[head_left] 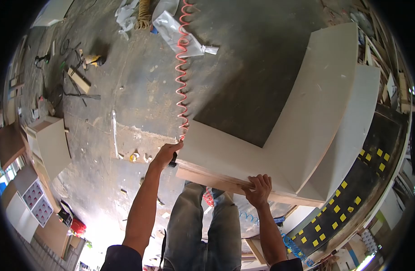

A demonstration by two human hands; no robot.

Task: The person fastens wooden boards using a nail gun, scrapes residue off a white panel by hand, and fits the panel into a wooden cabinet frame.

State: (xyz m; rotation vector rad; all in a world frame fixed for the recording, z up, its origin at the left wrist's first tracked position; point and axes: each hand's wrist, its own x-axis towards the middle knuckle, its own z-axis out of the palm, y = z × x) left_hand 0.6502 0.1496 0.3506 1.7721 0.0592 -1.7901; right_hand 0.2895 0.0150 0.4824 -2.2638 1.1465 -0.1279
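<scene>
A large pale cabinet frame (243, 156) of joined boards stands in front of me, with raw wooden edges facing me. My right hand (259, 189) is closed over its near edge, fingers on the upper face. At the frame's left corner, my left hand (166, 156) is curled against the board end. A small black part (173, 160) shows under the left fingers; what it is I cannot make out. A red coiled hose (182, 86) runs down the floor to the left hand. Below the near edge, a second wooden strip (207, 179) shows above my legs.
Plastic sheeting (175, 34) and a yellow power tool (94, 60) lie on the concrete floor. A box-like cabinet (49, 144) stands left. At right are a black surface with yellow squares (338, 207) and stacked scrap boards (383, 58). A blue coiled hose (295, 248) hangs lower right.
</scene>
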